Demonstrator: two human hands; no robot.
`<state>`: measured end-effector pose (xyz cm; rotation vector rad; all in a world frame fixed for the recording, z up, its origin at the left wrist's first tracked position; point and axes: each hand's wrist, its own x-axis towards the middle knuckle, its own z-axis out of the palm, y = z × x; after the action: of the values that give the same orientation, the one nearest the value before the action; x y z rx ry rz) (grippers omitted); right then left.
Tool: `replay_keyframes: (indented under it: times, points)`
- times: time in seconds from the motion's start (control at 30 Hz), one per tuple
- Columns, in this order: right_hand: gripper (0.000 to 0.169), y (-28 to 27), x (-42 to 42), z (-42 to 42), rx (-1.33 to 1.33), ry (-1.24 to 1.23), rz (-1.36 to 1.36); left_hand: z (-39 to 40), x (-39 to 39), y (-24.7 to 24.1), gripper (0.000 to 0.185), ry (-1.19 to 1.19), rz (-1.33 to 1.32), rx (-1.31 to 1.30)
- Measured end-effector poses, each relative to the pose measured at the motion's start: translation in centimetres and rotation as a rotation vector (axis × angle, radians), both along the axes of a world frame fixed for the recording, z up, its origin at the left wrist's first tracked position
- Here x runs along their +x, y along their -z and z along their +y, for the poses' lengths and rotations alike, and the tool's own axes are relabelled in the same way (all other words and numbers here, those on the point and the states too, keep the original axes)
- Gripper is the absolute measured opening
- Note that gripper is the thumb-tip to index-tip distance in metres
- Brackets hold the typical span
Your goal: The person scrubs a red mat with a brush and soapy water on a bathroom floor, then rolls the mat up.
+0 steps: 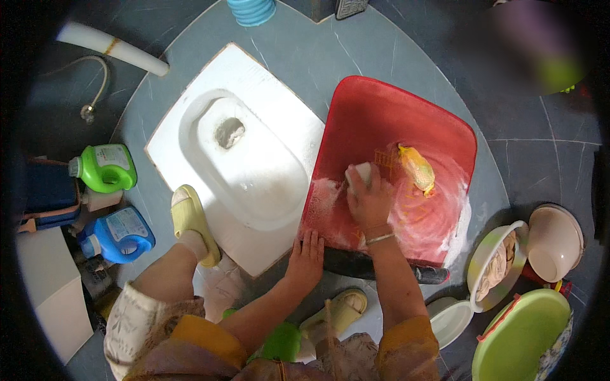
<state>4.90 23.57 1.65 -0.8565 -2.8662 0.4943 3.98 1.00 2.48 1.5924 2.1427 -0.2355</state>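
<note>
A red mat (381,109) with yellow printed marks lies before me, wet and covered in white suds. My right hand (371,197) grips a whitish scrubbing block (360,174) against the mat; whether it has bristles is hidden under the fingers. Right of that hand, a yellow mesh pouch (417,169) with something pale inside rests on the suds. At the mat's near left corner, my left hand (307,259) lies with fingers stretched over the edge, thumb hidden. Along the near side, the mat's black edge (350,262) shows between my forearms.
Left of the mat is a white squat toilet (267,185) with an uncovered drain hole. Green (107,166) and blue (121,233) detergent jugs stand further left. At right are a basin with cloth (476,266), a beige bucket (553,243) and a green basin (519,338).
</note>
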Motion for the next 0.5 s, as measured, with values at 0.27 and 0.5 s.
replay_keyframes:
  times: [0.27, 0.5]
  points:
    - [0.036, 0.9, 3.0, -6.1, 0.013, -0.379, 0.075, 0.1, -1.4, 0.8, 0.055, 0.088, -0.078, -0.122]
    - [0.043, 0.5, -5.1, 0.9, 0.019, 0.017, 0.154, -0.3, -2.5, 1.3, 0.051, 0.103, -0.209, -0.072]
